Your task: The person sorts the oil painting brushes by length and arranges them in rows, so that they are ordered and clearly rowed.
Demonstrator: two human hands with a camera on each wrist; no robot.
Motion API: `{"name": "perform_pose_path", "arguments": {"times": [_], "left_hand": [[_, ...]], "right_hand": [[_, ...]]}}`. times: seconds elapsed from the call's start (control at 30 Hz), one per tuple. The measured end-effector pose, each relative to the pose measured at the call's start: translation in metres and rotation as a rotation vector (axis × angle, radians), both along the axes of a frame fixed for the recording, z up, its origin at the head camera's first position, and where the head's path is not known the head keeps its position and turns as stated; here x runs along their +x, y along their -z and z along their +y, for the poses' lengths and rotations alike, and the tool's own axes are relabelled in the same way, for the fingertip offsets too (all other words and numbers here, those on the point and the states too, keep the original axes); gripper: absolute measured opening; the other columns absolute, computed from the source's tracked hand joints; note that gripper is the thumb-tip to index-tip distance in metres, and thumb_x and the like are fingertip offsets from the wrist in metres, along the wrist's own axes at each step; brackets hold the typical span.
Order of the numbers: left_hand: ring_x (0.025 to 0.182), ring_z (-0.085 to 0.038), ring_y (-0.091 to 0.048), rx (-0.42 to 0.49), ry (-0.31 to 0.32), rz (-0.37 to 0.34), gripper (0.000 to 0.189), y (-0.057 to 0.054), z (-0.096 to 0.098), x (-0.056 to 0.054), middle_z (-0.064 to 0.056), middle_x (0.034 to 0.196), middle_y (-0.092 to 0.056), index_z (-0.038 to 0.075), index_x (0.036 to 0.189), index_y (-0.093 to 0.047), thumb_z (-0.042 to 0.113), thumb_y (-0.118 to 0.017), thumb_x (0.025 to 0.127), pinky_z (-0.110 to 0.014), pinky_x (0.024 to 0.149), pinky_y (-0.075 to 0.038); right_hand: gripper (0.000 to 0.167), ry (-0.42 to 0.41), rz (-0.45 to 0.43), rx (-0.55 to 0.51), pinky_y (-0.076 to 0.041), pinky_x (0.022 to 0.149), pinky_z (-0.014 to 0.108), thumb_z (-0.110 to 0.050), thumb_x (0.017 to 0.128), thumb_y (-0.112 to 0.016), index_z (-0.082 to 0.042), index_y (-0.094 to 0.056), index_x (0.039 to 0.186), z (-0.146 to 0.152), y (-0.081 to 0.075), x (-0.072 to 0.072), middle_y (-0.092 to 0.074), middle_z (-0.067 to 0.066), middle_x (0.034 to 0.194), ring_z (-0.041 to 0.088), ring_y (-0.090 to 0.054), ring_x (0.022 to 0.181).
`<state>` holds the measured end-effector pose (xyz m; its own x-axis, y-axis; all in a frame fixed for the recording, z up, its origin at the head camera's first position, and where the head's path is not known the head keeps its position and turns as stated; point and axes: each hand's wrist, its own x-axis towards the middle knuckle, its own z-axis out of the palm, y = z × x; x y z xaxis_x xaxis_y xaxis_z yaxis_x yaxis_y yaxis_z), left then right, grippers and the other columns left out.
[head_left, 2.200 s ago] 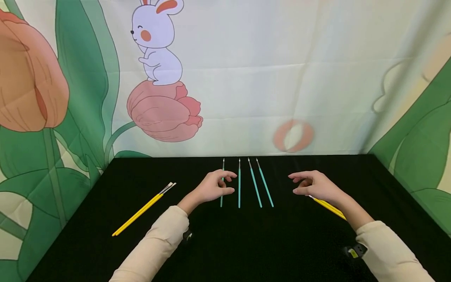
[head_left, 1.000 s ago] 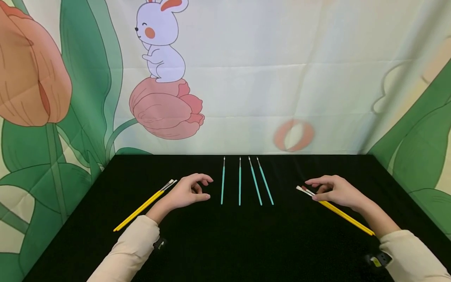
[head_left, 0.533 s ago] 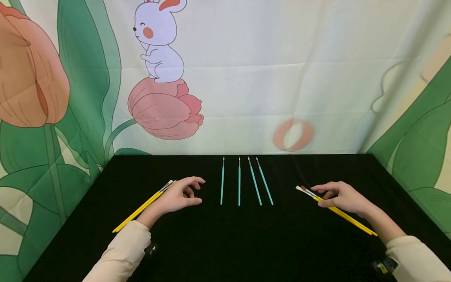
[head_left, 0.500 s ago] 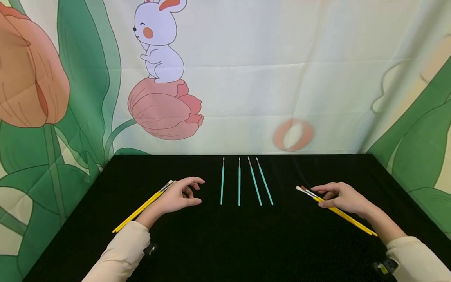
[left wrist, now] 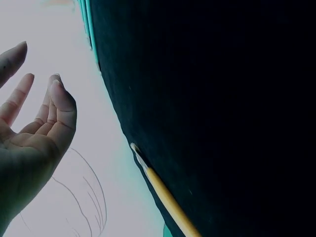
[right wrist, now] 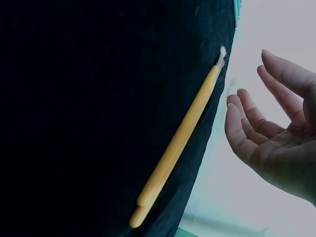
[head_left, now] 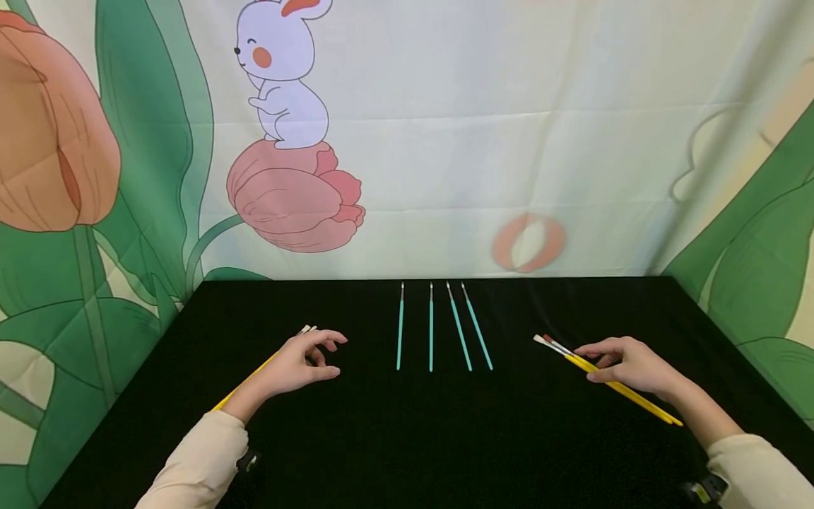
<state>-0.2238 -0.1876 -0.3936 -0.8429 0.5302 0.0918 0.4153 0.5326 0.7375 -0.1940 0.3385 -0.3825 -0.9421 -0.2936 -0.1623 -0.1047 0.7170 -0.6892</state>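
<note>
My left hand [head_left: 294, 364] hovers at the left with loosely curved fingers, holding nothing. Beneath its wrist lies a pair of yellow-handled paintbrushes [head_left: 259, 369], mostly hidden by hand and forearm; one yellow brush [left wrist: 170, 202] shows in the left wrist view, apart from the fingers. On the other side my right hand [head_left: 639, 365] hangs over another pair of yellow paintbrushes [head_left: 642, 404]. Its thumb and fingers overlap the handles in the head view, but the right wrist view shows this hand [right wrist: 271, 133] empty and away from the brushes [right wrist: 177, 143].
Several thin teal-handled paintbrushes [head_left: 431, 336] lie side by side at the back middle, bristles pointing away. All brushes rest on a black-covered table [head_left: 407, 438]. Behind its far edge hangs a curtain [head_left: 432, 162] printed with a rabbit and tulips.
My left hand has drawn leftward from the teal paintbrushes to over the left yellow pair. My right hand has shifted right and nearer along the right yellow pair. The brushes lie as before.
</note>
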Motion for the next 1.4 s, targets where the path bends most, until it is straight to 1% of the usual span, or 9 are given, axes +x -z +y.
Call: {"name": "perform_pose_path", "arguments": {"times": [0.13,0.3,0.4,0.5,0.6,0.83,1.07,1.23,1.4], "left_hand": [[0.069,-0.012,-0.057,-0.015,-0.034,0.007,0.044,0.002,-0.010,0.001,-0.019,0.110,-0.051,0.005,0.121,-0.052,0.012,-0.068,0.081,-0.059,0.101,-0.018],[0.074,-0.014,-0.056,-0.020,-0.060,-0.018,0.043,0.002,-0.022,0.003,-0.020,0.112,-0.050,0.006,0.121,-0.052,0.012,-0.068,0.081,-0.043,0.079,-0.045],[0.077,-0.015,-0.055,-0.018,-0.068,-0.027,0.041,0.003,-0.028,0.004,-0.019,0.112,-0.050,0.006,0.119,-0.054,0.013,-0.067,0.082,-0.032,0.063,-0.046],[0.079,-0.016,-0.053,-0.023,-0.078,-0.024,0.038,0.005,-0.034,0.003,-0.017,0.112,-0.050,0.005,0.117,-0.056,0.014,-0.067,0.082,-0.030,0.059,-0.044],[0.079,-0.017,-0.052,-0.035,-0.099,-0.029,0.036,0.004,-0.040,0.003,-0.016,0.112,-0.050,0.005,0.115,-0.057,0.016,-0.067,0.082,-0.031,0.060,-0.043],[0.085,-0.022,-0.054,-0.092,-0.157,-0.022,0.035,0.003,-0.058,0.001,-0.017,0.111,-0.050,0.004,0.113,-0.059,0.017,-0.068,0.081,-0.033,0.065,-0.045],[0.096,-0.030,-0.049,-0.152,-0.227,0.004,0.033,0.005,-0.074,-0.002,-0.014,0.111,-0.051,0.006,0.110,-0.062,0.018,-0.069,0.079,-0.039,0.073,-0.044],[0.099,-0.033,-0.049,-0.183,-0.265,-0.042,0.036,0.005,-0.081,-0.005,-0.017,0.114,-0.049,0.006,0.112,-0.061,0.020,-0.068,0.079,-0.040,0.072,-0.046],[0.099,-0.031,-0.049,-0.213,-0.279,-0.153,0.037,0.005,-0.087,-0.008,-0.019,0.118,-0.046,0.006,0.113,-0.061,0.019,-0.068,0.079,-0.040,0.073,-0.047]], "right_hand": [[0.051,0.032,-0.001,0.025,-0.046,0.064,0.034,-0.019,0.074,-0.071,0.000,-0.057,0.119,0.004,0.004,0.001,-0.053,0.021,0.107,0.022,-0.056,0.084],[0.051,0.051,-0.025,0.044,-0.044,0.063,0.033,-0.020,0.073,-0.071,0.000,-0.058,0.119,0.007,0.007,0.001,-0.054,0.019,0.105,0.021,-0.055,0.081],[0.051,0.054,-0.037,0.055,-0.044,0.063,0.033,-0.019,0.074,-0.071,0.000,-0.058,0.119,0.009,0.008,0.001,-0.056,0.015,0.100,0.020,-0.055,0.079],[0.050,0.048,-0.044,0.055,-0.044,0.063,0.034,-0.018,0.075,-0.070,0.001,-0.057,0.120,0.011,0.010,0.001,-0.058,0.012,0.096,0.019,-0.055,0.078],[0.050,0.040,-0.045,0.050,-0.044,0.063,0.034,-0.017,0.076,-0.070,0.002,-0.057,0.120,0.013,0.011,0.000,-0.059,0.012,0.094,0.019,-0.055,0.078],[0.050,0.046,-0.047,0.069,-0.046,0.064,0.034,-0.018,0.075,-0.070,0.001,-0.058,0.119,0.017,0.013,-0.001,-0.054,0.025,0.108,0.019,-0.056,0.079],[0.049,0.048,-0.048,0.096,-0.045,0.064,0.034,-0.019,0.075,-0.071,0.001,-0.058,0.118,0.019,0.012,-0.003,-0.056,0.022,0.105,0.018,-0.056,0.078],[0.049,0.029,-0.036,0.083,-0.045,0.064,0.033,-0.018,0.075,-0.070,0.003,-0.058,0.117,0.019,0.013,-0.003,-0.057,0.019,0.102,0.018,-0.055,0.077],[0.048,0.014,-0.037,0.059,-0.045,0.065,0.034,-0.015,0.076,-0.070,0.004,-0.058,0.117,0.021,0.016,-0.003,-0.057,0.021,0.103,0.019,-0.055,0.077]]}}
